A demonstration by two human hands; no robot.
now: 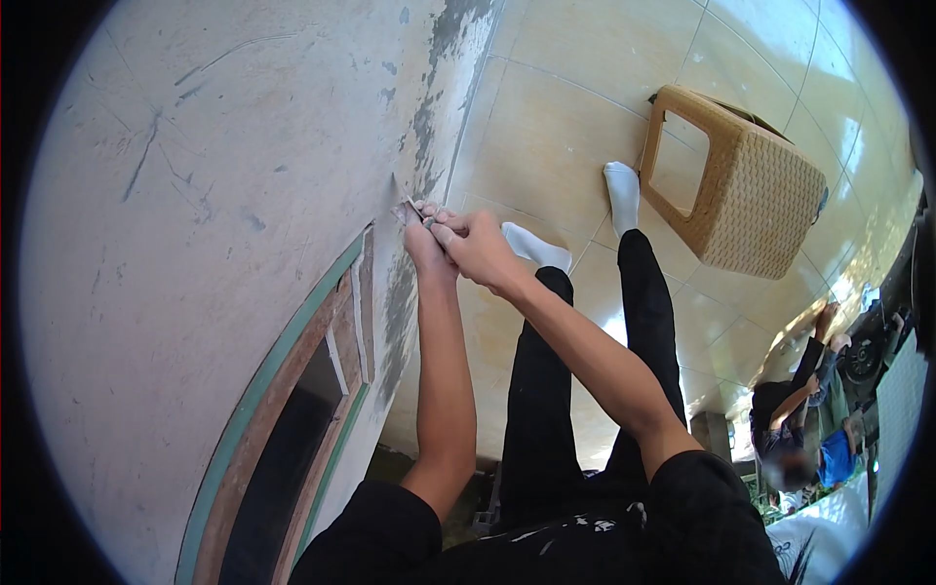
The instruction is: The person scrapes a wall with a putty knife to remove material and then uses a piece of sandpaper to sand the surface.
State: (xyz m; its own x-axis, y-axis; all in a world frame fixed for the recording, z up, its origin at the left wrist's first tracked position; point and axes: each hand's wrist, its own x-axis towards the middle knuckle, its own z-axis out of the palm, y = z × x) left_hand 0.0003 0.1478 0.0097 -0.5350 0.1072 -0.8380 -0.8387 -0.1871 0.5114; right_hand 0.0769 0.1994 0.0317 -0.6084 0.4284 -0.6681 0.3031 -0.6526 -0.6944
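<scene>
Home porch, apparently | tiled floor (561,117) | peeling wall (253,136) | stool (765,200)

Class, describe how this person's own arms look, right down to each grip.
The black fabric left sleeve and matching right sleeve are short. Below them, the left forearm and right forearm are bare, with no watch visible. The left grip and right grip are ungloved human hands.

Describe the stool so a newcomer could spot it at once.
Start at the pale wall and move out across the tiled floor to the two white socks. Right beside the sock farther from the wall is the tan stool, boxy and basket-weave patterned, unlike the smooth floor around it.
</scene>
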